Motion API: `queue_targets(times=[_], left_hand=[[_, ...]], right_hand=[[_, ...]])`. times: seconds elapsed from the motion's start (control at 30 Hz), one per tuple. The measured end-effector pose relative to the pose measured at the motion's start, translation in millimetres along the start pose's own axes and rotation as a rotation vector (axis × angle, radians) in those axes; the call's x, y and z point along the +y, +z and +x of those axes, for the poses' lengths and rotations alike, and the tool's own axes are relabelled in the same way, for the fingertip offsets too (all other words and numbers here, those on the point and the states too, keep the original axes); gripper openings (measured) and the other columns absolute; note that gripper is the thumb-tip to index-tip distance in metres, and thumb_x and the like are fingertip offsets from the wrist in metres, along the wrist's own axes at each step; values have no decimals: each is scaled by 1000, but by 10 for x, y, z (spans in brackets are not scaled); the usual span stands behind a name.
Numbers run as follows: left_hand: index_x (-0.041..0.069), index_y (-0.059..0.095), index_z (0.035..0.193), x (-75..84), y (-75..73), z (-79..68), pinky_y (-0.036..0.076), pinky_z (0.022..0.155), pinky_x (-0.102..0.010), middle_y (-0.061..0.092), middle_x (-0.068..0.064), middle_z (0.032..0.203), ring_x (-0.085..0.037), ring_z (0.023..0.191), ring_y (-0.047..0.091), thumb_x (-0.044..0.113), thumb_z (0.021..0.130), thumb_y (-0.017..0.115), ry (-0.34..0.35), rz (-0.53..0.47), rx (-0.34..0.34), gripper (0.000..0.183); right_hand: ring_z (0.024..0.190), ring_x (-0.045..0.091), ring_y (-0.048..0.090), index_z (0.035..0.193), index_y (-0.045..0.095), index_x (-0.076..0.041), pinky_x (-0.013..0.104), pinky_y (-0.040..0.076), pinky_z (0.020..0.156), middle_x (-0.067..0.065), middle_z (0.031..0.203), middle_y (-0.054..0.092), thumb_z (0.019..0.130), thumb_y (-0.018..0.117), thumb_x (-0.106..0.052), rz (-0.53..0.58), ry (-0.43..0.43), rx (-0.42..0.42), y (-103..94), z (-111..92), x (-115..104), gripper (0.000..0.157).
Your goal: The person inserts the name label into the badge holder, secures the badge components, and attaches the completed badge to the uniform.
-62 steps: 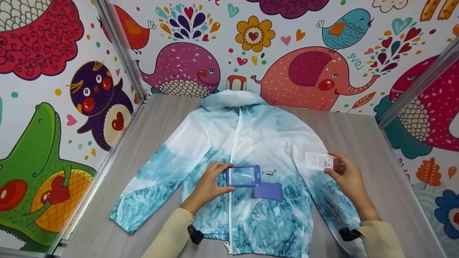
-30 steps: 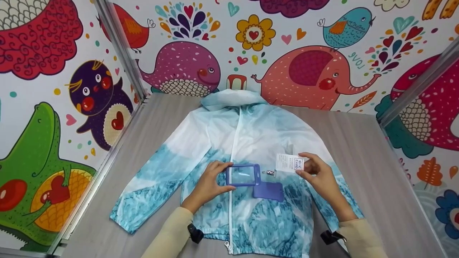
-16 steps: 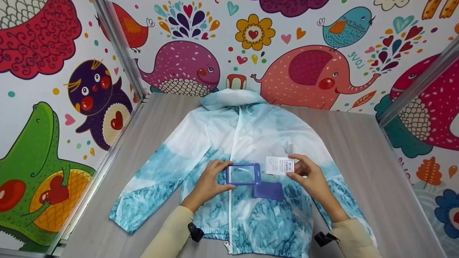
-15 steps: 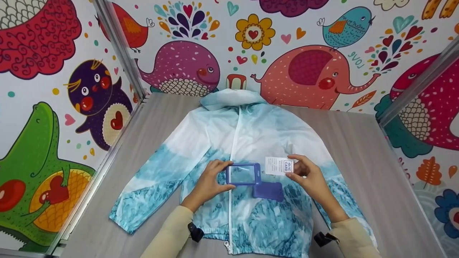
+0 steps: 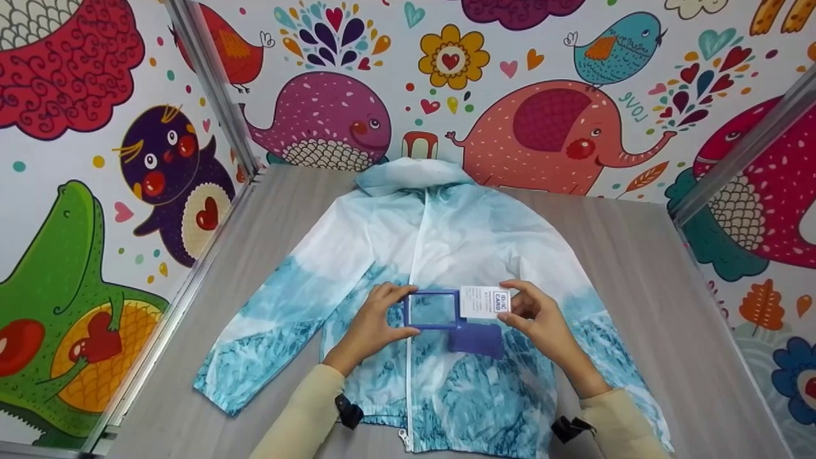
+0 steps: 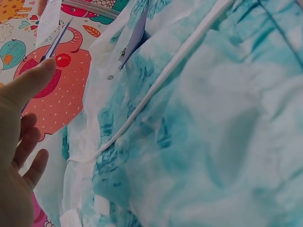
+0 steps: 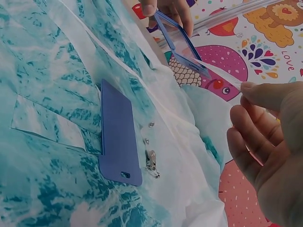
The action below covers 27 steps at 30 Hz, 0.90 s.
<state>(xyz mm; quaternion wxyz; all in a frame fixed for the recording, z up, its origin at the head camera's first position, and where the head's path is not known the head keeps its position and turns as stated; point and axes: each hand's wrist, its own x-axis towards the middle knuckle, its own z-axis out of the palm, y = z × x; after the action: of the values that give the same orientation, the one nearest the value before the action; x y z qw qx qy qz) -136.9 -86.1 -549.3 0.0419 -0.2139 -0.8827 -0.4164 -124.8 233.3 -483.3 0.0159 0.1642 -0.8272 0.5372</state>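
My left hand [image 5: 371, 322] holds a purple badge holder frame [image 5: 432, 327] with a clear window, thumb and fingers on its left edge, raised over the jacket. My right hand [image 5: 537, 313] pinches a white ID card [image 5: 478, 302] by its right end. The card's left end is right at the frame's slotted right end, overlapping it in the head view. On the jacket lies the purple back cover [image 7: 118, 135], with a slot at one end. Beside it lies a small metal clip [image 7: 151, 161], which the card hides in the head view.
A blue and white hooded jacket [image 5: 440, 236] is spread on the grey wood-grain table [image 5: 255, 210], front up, its zipper down the middle. Printed cartoon walls [image 5: 331, 121] with metal rails enclose the back and sides.
My right hand has brought the card leftward from over the jacket's right sleeve to the frame's right end. The left hand and the frame have stayed nearly in place.
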Motion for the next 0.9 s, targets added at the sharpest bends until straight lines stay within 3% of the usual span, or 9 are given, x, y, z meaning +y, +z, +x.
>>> queue_targets(times=[0.2,0.37,0.6,0.9], left_hand=[[26,52,144,-11,10,15,52,96,-45,55,1,128,-19,120,49,38,79,82,10,2,-3,72],[29,51,144,-15,9,13,52,95,-45,55,1,128,-18,118,50,35,79,83,13,7,-3,72],[32,51,143,-36,0,19,51,95,-45,56,-1,127,-17,118,49,36,79,83,43,0,1,71],[35,51,142,-36,11,4,51,95,-45,55,-1,127,-17,118,49,32,79,84,45,-16,0,72]], right_hand=[[63,9,53,133,57,-3,21,48,62,16,82,63,87,71,3,6,7,-10,39,-2,49,48],[62,8,51,132,57,-5,20,45,60,17,82,63,87,70,2,19,30,-23,46,-11,75,47],[64,9,54,135,57,-11,23,47,61,13,83,64,88,72,-4,34,43,-43,45,1,353,50],[64,11,53,133,58,-11,23,47,62,13,82,63,89,73,-10,51,45,-67,26,-15,403,47]])
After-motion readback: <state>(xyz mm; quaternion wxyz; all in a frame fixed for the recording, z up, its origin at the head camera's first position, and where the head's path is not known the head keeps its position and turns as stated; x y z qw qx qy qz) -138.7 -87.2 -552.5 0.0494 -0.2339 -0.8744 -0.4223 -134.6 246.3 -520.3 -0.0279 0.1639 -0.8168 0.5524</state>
